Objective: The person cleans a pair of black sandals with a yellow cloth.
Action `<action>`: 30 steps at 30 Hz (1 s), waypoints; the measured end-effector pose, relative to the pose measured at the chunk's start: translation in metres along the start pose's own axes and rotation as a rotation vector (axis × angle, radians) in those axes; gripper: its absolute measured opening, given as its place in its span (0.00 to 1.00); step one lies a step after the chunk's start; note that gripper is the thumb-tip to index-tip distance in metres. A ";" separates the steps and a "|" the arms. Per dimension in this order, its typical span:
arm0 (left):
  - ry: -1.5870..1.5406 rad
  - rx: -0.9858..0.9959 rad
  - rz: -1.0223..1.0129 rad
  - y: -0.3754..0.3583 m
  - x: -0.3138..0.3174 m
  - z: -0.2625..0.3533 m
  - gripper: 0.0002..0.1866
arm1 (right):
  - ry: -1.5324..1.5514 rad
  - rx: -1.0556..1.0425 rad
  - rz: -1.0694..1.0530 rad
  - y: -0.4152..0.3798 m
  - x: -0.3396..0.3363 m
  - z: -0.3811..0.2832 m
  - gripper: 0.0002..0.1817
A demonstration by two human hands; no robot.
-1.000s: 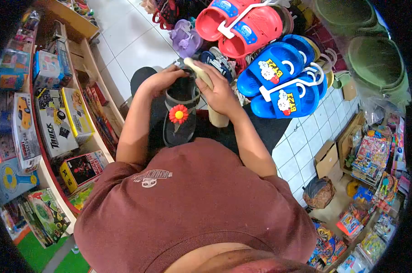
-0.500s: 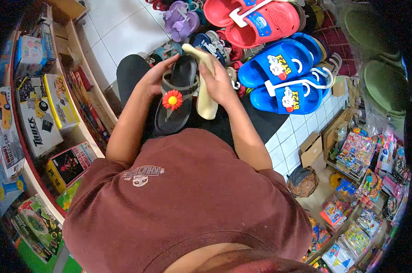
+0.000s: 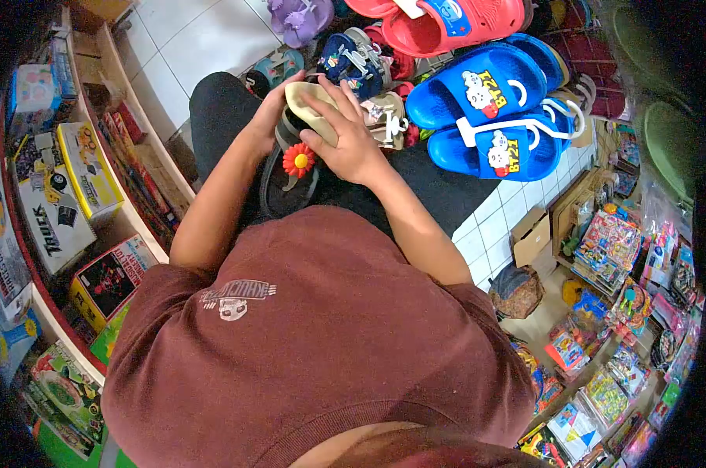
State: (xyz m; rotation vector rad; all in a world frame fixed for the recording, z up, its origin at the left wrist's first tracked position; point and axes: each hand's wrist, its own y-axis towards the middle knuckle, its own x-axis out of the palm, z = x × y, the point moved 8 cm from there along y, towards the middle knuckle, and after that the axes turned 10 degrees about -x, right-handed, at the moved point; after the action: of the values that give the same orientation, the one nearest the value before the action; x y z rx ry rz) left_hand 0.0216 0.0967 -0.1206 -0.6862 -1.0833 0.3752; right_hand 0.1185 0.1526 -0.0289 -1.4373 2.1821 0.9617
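Observation:
A black sandal (image 3: 279,183) with a red and yellow flower on its strap is held upright over my lap. My left hand (image 3: 271,113) grips its upper left side, fingers partly hidden behind it. A cream-coloured piece shaped like a sole (image 3: 310,105) lies over the upper part of the sandal. My right hand (image 3: 345,136) is on the right side of this piece, its thumb and some fingers lying on the cream surface. How far the cream piece reaches under my right hand is hidden.
Blue slippers (image 3: 478,97) on white hangers are right of my hands, with red clogs (image 3: 454,27) above and purple sandals (image 3: 302,19) at the top. A shelf with toy boxes (image 3: 56,210) runs along the left. Packaged toys (image 3: 602,249) fill the right.
The cream piece has moved left and turned, from beside the sandal to over its upper part. My right hand moved left with it and its fingers spread over it.

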 end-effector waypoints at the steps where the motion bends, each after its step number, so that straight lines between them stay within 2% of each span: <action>1: -0.025 0.018 0.045 -0.002 0.000 0.002 0.24 | 0.011 0.034 0.007 -0.001 0.002 0.003 0.28; 2: -0.118 -0.039 -0.006 0.003 -0.004 -0.003 0.21 | 0.124 0.074 -0.015 -0.005 0.008 0.009 0.27; 4: -0.157 -0.080 -0.067 0.001 -0.009 0.000 0.22 | 0.348 0.149 -0.056 -0.010 0.017 0.019 0.25; 7: -0.158 -0.029 0.013 0.001 -0.011 -0.008 0.22 | 0.265 0.065 -0.089 -0.006 0.001 0.007 0.24; 8: -0.151 -0.003 0.059 0.003 -0.010 -0.013 0.22 | 0.097 0.110 -0.121 -0.002 -0.002 0.012 0.21; 11: -0.259 -0.092 -0.120 0.025 -0.008 -0.031 0.21 | 0.012 0.162 0.007 0.006 -0.016 0.032 0.19; 12: -0.242 -0.095 -0.123 0.025 -0.009 -0.029 0.21 | -0.085 0.115 -0.024 0.006 -0.016 0.023 0.19; 14: -0.214 -0.099 -0.129 0.025 -0.013 -0.027 0.22 | 0.039 0.147 -0.112 0.000 -0.010 0.022 0.20; 16: -0.167 -0.060 -0.095 0.022 -0.008 -0.021 0.22 | 0.115 0.146 -0.154 -0.005 -0.007 0.027 0.20; 20: 0.051 -0.037 0.103 0.027 -0.011 -0.024 0.23 | -0.045 0.205 -0.049 0.001 -0.018 0.044 0.17; 23: 0.072 -0.032 0.174 0.023 -0.008 -0.021 0.24 | -0.059 0.280 -0.082 0.002 -0.012 0.046 0.15; 24: 0.052 -0.027 0.176 0.019 -0.007 -0.017 0.24 | 0.046 0.251 -0.153 0.006 -0.006 0.043 0.13; 26: 0.021 -0.048 0.115 0.023 -0.015 -0.018 0.23 | 0.047 0.170 -0.225 0.017 -0.010 0.037 0.13; 27: 0.040 -0.005 0.155 0.023 -0.017 -0.017 0.23 | 0.048 0.130 -0.259 0.022 -0.009 0.037 0.13; 28: 0.060 0.039 0.195 0.024 -0.016 -0.015 0.23 | -0.055 0.131 -0.258 0.024 -0.008 0.048 0.13; 30: 0.054 0.063 0.219 0.024 -0.014 -0.013 0.22 | -0.153 0.149 -0.116 0.023 -0.010 0.059 0.13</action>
State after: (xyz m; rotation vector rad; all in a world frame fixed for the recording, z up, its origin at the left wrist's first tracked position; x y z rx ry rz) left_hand 0.0279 0.1021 -0.1504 -0.7568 -0.9438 0.5732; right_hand 0.0976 0.2072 -0.0564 -1.3580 1.9920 0.8221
